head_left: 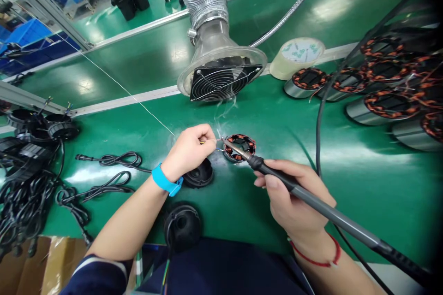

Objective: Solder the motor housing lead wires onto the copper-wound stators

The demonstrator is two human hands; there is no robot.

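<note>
My right hand (pixel 294 198) is wrapped round a dark soldering iron (pixel 321 207), whose tip touches a small motor stator (pixel 239 147) with orange-red copper windings on the green table. My left hand (pixel 190 150), with a blue wristband, is pinched on a thin solder wire (pixel 117 84) that runs in from the upper left, and holds its end at the stator's left edge beside the iron's tip. A wisp of smoke rises above the joint. A black round cap (pixel 199 175) lies under my left wrist, and another black cap (pixel 182 226) sits close to my body.
A fume extractor fan (pixel 221 80) on a ribbed silver duct hangs just behind the stator. Several wound stators (pixel 380 101) are piled at the right, with a tape roll (pixel 297 55) behind them. Black cables (pixel 104 179) and black parts lie at the left. The iron's cord (pixel 320 115) arcs up on the right.
</note>
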